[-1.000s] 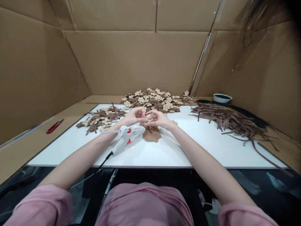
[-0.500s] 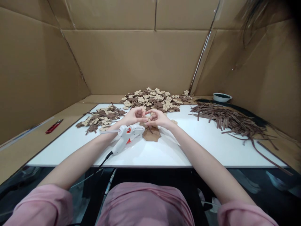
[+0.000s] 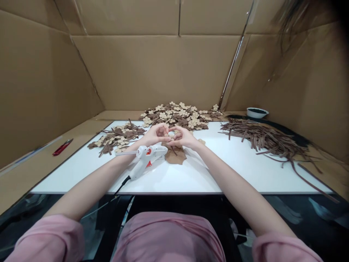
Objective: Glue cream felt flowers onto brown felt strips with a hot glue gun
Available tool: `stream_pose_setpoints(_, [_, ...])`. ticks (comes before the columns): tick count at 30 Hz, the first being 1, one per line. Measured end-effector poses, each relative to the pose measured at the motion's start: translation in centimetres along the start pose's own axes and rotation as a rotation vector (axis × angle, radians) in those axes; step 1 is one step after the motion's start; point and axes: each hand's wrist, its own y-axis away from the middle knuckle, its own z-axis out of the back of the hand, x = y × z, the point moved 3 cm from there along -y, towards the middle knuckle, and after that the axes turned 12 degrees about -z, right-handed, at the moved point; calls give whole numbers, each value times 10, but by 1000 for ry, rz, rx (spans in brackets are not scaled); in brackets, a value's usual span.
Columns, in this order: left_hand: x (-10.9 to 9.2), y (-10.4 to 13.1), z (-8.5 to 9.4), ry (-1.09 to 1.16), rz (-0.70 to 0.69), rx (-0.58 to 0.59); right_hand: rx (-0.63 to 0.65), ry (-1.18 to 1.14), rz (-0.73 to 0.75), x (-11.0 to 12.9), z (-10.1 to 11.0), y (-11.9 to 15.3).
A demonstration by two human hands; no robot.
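My left hand [image 3: 158, 134] and my right hand [image 3: 183, 137] meet over the middle of the white board, thumbs and fingertips pinched close together. Between them is a small light beige piece [image 3: 171, 135], perhaps a flower; the fingers cover most of it, and both hands appear to grip it. Below them lies a brown leather-like piece [image 3: 176, 156] with an uneven edge. A white glue gun [image 3: 144, 160] with an orange trigger rests beside my left wrist, its nozzle end close to the brown piece.
Beige and brown flower cutouts [image 3: 177, 115] are heaped at the back. A smaller mixed pile [image 3: 120, 136] lies left, brown strips [image 3: 261, 138] right. A white bowl [image 3: 257, 112] stands back right, and a red cutter [image 3: 62, 147] lies far left. Cardboard walls [image 3: 158, 69] surround the board.
Both hands hold nearly the same pose. The fingertips have shifted only very slightly around the small piece.
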Motion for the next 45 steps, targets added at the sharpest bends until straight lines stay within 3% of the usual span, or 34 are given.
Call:
stream_pose_setpoints(25, [9, 2, 2, 14, -17, 53, -33, -8, 2, 2, 1, 0])
stream_pose_setpoints(45, [5, 4, 1, 23, 12, 63, -28, 5, 6, 1, 0, 1])
